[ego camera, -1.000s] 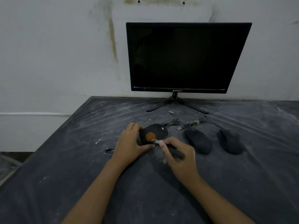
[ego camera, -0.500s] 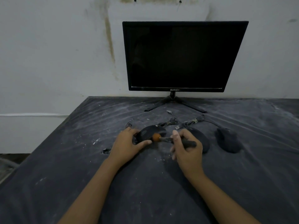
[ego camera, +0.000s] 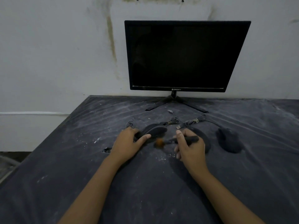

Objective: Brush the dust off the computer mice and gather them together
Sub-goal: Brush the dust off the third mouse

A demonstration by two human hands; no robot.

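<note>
Our left hand [ego camera: 127,146] grips the left mouse [ego camera: 155,130], tilted up, on the dusty table [ego camera: 145,183]. Right hand [ego camera: 191,147] pinches the brush [ego camera: 174,140], orange bristles just beside that mouse; contact unclear. Middle mouse [ego camera: 206,143] is half hidden behind the right hand, third mouse [ego camera: 229,140] further right.

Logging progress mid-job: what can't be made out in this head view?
- Middle mouse: mostly hidden behind the right hand gripping the brush, head view.
- Bristles: motion-blurred; whether they touch the left mouse is unclear.
- Left mouse: near end covered by the left hand.
- Right mouse: too dark to judge any dust.
</note>
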